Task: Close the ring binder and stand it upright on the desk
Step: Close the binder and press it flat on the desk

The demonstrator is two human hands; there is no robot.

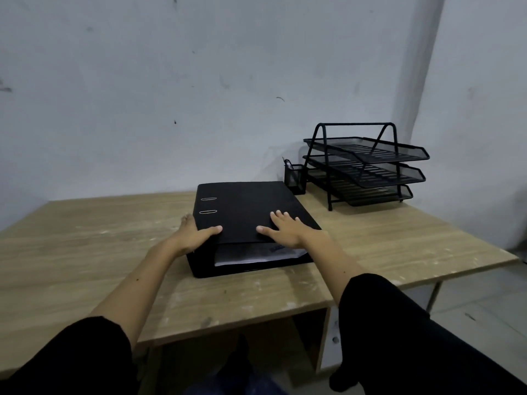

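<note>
The left hand (194,232) cups the binder (245,212) at its near left corner, thumb lying on the cover and fingers wrapped round the spine side, likely to steady it and be ready to tip it up. The binder lies flat near the middle of the desk (85,240), cover down over the papers (256,256) but gaping a little at the near edge, so it looks closed or nearly so and not yet stood up. Its spine runs along the left side, its long axis from the near edge toward the wall, skewed slightly; the open edge faces right. The right hand (288,228) lies spread flat on the cover near the right corner, apparently pressing it shut. Beyond, to the right, stand a pen pot (296,179) and a tray rack (365,166).
</note>
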